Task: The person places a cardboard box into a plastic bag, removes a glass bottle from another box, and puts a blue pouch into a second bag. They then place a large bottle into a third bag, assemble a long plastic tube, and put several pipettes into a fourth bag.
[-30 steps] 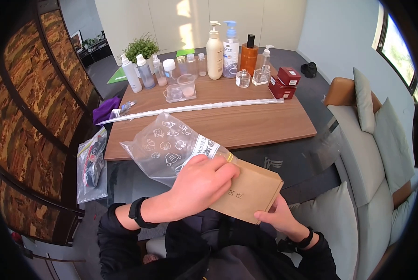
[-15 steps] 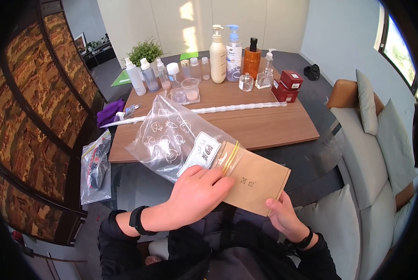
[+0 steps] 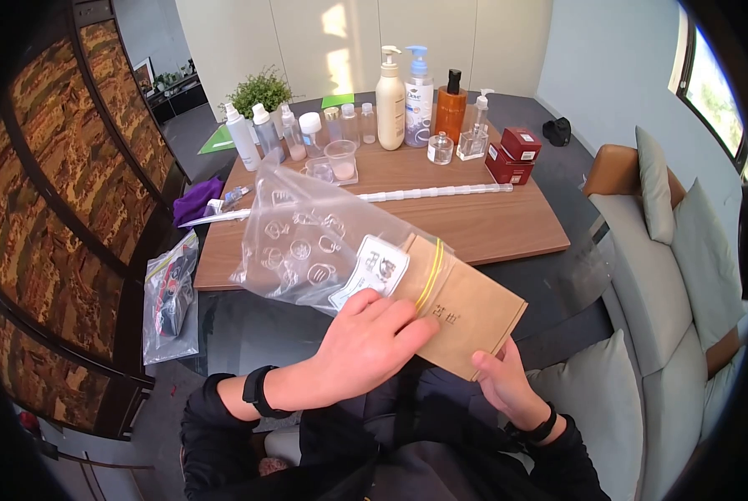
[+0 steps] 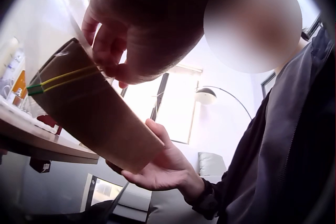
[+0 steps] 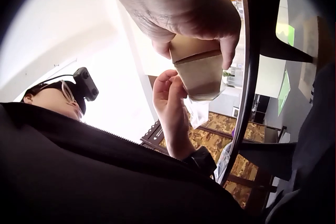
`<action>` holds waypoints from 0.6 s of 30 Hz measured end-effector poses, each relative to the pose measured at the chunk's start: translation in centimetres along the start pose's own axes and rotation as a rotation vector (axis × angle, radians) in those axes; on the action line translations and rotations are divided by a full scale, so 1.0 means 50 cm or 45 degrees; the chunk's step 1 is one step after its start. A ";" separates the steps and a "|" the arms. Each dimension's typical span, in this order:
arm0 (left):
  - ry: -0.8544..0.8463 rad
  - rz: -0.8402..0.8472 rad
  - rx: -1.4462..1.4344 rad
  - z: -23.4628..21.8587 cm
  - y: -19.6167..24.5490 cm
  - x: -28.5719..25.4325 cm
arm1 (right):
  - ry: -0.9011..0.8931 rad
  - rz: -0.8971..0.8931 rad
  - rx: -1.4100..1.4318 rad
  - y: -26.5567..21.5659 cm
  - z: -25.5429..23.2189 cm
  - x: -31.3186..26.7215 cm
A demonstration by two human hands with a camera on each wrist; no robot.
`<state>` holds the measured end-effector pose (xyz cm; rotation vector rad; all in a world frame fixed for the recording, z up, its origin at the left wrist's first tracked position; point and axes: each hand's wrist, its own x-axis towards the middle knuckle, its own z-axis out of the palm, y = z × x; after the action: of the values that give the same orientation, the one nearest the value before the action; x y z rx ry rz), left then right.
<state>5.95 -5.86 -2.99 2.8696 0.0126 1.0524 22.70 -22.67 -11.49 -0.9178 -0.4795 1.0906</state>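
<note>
A brown kraft-paper box (image 3: 478, 321) with small dark print slants in front of me, its far end inside a clear zip bag (image 3: 303, 250). White line drawings and a white label cover the bag, and its yellow zip strip crosses the box. My left hand (image 3: 374, 334) pinches the bag's mouth at the box's near edge; in the left wrist view its fingers (image 4: 107, 50) are bent there. My right hand (image 3: 512, 384) grips the box's outer end, thumb on top. From the right wrist view, the box (image 5: 198, 74) sits between the right thumb and fingers.
Beyond the bag stands a wooden table (image 3: 474, 225) with a long white strip (image 3: 441, 194), pump bottles (image 3: 390, 100), small bottles and red boxes (image 3: 512, 167). A filled zip bag (image 3: 172, 301) hangs at the left edge near a purple cloth (image 3: 197, 200). A grey sofa (image 3: 641, 275) is at right.
The box and both hands have shifted slightly up and right. The bag's mouth has slid further along the box toward my right hand, and the bag's far end has lifted.
</note>
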 end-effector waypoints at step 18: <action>0.349 -1.288 -1.830 0.017 -0.101 -0.007 | -0.084 -0.146 0.098 0.023 0.026 0.044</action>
<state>6.37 -0.93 -4.27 1.1315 0.4478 0.6791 22.02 -20.00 -11.91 -0.7793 -0.5345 1.0307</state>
